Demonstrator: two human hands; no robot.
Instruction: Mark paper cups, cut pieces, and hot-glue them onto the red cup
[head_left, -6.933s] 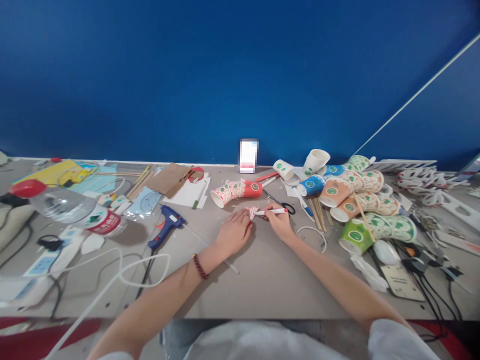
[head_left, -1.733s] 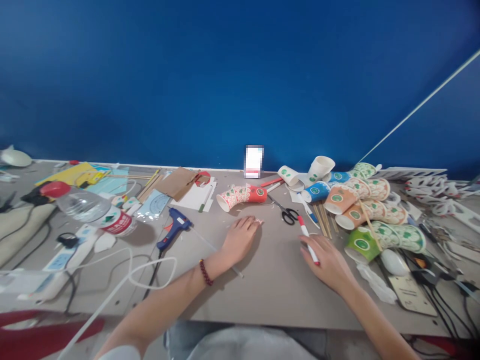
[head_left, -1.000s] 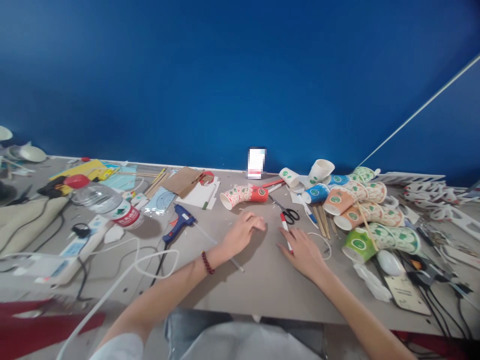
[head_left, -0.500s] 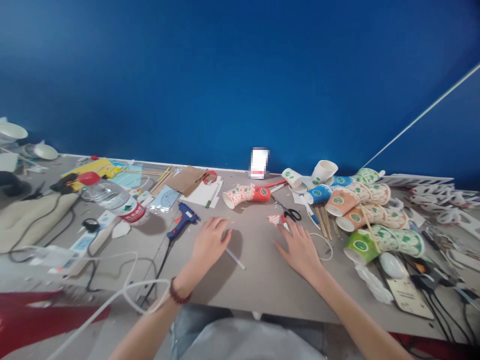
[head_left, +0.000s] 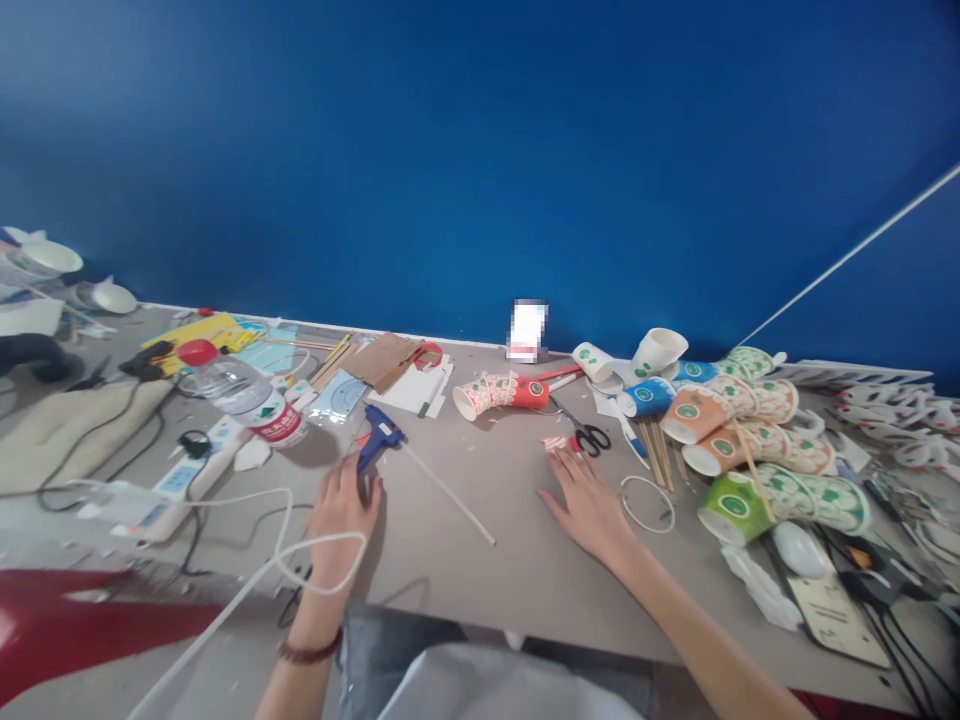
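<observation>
The far red cups (head_left: 499,391) lie joined, the scrap (head_left: 553,442) cut but loose by the spread right hand (head_left: 589,497), the left hand (head_left: 343,505) apart at the glue gun (head_left: 384,428), grip unclear.

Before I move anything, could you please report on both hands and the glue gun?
Left hand at handle of glue gun, grip unclear. Right hand spread open by patterned paper scrap and scissors. White cable loops across left wrist.

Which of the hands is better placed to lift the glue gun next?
Left, probably: the left hand is at the glue gun, while the right hand is farther away, near the scissors.
</observation>
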